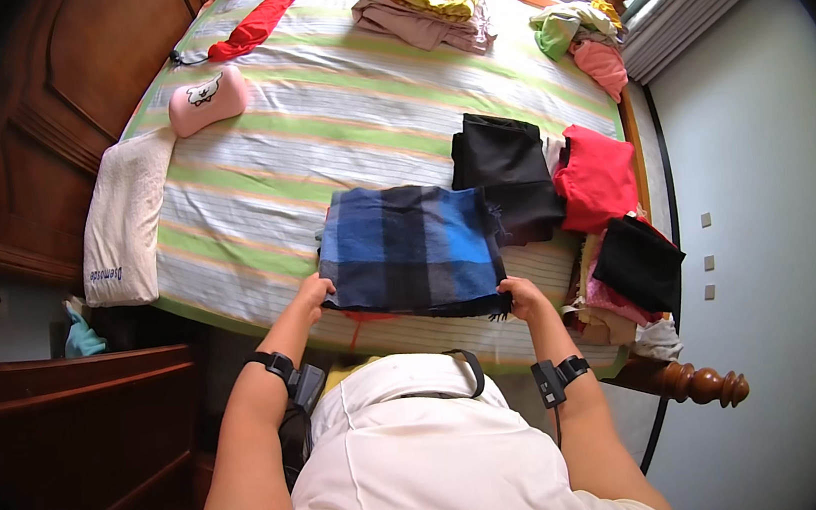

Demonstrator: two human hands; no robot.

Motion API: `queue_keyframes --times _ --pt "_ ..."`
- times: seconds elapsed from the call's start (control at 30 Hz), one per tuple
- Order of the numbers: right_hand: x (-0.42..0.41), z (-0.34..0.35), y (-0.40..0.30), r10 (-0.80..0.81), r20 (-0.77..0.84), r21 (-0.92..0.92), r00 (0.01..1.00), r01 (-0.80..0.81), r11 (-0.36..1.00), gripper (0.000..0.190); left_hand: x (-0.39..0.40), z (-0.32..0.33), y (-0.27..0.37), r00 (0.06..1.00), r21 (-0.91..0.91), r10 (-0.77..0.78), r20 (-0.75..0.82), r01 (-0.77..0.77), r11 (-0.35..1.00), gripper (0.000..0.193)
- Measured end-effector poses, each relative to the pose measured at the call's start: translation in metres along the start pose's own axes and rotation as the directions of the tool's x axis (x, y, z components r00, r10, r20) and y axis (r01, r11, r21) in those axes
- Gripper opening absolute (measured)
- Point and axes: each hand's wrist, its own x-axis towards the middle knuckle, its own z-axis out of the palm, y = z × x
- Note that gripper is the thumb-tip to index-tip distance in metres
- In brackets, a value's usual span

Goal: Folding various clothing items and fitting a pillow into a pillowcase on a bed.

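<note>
A folded blue, grey and black plaid cloth with fringe, possibly a scarf, lies near the front edge of the bed. My left hand grips its near left corner, and my right hand grips the near right corner. Dark and red fabric shows from underneath it. Folded black clothing touches its right side. Farther right are a folded red garment and a black folded cloth on top of a pile.
On the striped bed sheet are a pink pillow, a white pillow, a red bundle, folded bedding and heaped clothes. A wooden bedpost stands at the near right corner.
</note>
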Motion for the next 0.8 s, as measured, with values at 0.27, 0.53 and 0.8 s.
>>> queue_keyframes --times 0.27,0.53,0.8 --pt "-0.008 0.033 -0.059 -0.197 0.101 -0.008 0.975 0.198 0.98 0.023 -0.017 0.01 0.013 0.989 -0.075 0.119 0.086 -0.112 0.991 0.046" --pt "-0.038 0.2 -0.1 -0.224 0.495 -0.353 0.84 0.43 0.831 0.061 -0.039 0.024 0.037 0.977 -0.087 0.095 0.189 -0.08 0.993 0.047" --pt "-0.011 0.251 -0.03 0.061 0.731 -0.54 0.68 0.522 0.66 0.06 -0.037 0.017 0.023 0.969 -0.407 0.04 0.242 0.064 0.911 0.052"
